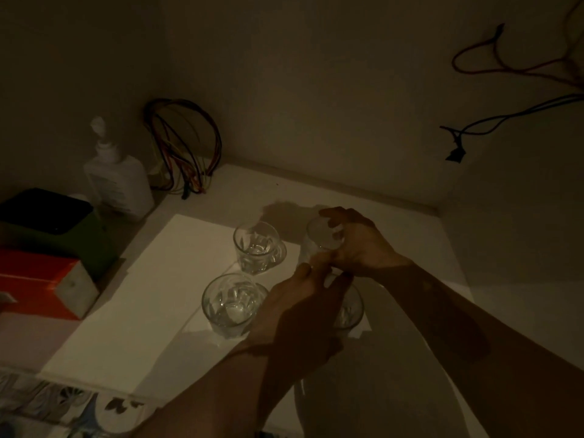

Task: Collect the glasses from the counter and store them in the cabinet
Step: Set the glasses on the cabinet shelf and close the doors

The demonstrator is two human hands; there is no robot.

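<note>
A clear cut-pattern glass is tilting, mouth toward the camera, above the white counter; the right hand is wrapping its rim. The left hand is pinching its base. Two matching empty glasses are standing upright nearby, and a fourth is sitting half-hidden.

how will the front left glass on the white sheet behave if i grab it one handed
The front left glass looks like clear, thick-walled cut glass, so probably rigid and fairly heavy for its size, and breakable if dropped. Its faceted sides may give some grip, though smooth glass can slip. It stands upright on a wide base on the white sheet, so tipping seems unlikely.
</note>
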